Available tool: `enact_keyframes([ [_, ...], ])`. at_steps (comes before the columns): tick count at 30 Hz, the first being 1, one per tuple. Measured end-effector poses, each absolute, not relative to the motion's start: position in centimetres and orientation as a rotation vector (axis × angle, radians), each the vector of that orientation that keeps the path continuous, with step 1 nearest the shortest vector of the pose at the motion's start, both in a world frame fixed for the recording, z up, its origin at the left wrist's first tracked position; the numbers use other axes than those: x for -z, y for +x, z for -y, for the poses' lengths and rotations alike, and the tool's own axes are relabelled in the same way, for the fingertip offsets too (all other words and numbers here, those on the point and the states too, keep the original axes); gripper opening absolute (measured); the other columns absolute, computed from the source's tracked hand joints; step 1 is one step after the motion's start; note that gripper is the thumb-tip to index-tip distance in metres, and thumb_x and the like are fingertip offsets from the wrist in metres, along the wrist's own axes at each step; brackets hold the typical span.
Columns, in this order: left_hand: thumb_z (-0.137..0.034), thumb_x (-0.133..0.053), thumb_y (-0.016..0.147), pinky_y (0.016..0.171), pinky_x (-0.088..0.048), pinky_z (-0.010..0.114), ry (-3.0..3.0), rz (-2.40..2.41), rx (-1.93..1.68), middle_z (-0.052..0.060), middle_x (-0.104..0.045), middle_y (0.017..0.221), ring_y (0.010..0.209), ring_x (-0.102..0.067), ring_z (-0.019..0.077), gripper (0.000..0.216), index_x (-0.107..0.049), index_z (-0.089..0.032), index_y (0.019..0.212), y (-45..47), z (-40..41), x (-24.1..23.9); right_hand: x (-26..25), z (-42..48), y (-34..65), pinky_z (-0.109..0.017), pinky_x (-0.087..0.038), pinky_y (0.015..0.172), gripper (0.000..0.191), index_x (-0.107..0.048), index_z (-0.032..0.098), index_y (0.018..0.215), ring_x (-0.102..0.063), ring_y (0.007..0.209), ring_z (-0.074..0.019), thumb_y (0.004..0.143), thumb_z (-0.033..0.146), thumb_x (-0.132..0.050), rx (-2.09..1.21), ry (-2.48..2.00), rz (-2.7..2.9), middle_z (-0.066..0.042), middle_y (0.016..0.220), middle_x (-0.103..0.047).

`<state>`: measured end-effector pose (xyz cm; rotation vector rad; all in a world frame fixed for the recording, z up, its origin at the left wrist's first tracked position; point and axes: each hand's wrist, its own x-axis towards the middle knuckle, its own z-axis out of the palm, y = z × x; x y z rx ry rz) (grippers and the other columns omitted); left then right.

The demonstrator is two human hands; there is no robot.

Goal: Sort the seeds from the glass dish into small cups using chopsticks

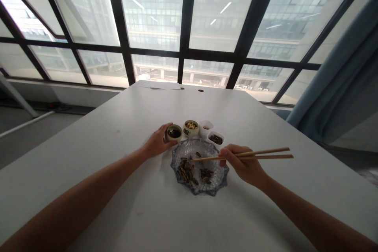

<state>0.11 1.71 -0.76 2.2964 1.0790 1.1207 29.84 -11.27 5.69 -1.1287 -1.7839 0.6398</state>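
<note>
Holding chopsticks (265, 157), your right grip (240, 163) has seeds (185, 171) toward nine o'clock; your left grip (158, 139) clasps a cup (181, 134).

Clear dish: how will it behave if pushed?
The dish looks like glass with a pointed rim, so probably rigid and chippable. Wide and shallow, it would likely slide, not tip. The seeds lie loose, so may shift.

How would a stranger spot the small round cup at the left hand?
On the white table, find the big glass bowl. Along its far edge sit four small containers; go to the leftmost. The left hand grips this round cup, and its contents are dark, while the lettered cup beside it holds pale pieces.
</note>
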Motion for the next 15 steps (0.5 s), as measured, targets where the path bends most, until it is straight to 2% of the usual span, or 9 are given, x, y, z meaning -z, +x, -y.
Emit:
enact_keyframes([
  [6, -0.037, -0.071, 0.079, 0.105, -0.047, 0.05, 2.322, -1.012, -1.124, 0.017, -0.058, 0.133, 0.12, -0.059, 0.0311, 0.071, -0.04, -0.017, 0.14, -0.1, -1.9, 1.2, -5.1, 9.8, 30.2, -0.028, -0.049, 0.049, 0.05, -0.07, 0.017, 0.07, -0.059, 0.048, -0.0162, 0.081, 0.066, -0.067, -0.846, -1.084, 1.323, -0.003, 0.05, -0.063],
  [15, -0.04, -0.073, 0.077, 0.104, -0.047, 0.05, 2.312, -0.996, -1.133, 0.017, -0.059, 0.133, 0.119, -0.06, 0.0311, 0.071, -0.043, -0.018, 0.137, -0.1, -1.6, 0.9, -6.8, 8.3, 27.7, -0.029, -0.051, 0.058, 0.045, -0.07, 0.018, 0.072, -0.063, 0.057, -0.0175, 0.091, 0.058, -0.059, -0.465, -1.043, 1.536, -0.005, 0.06, -0.068],
])
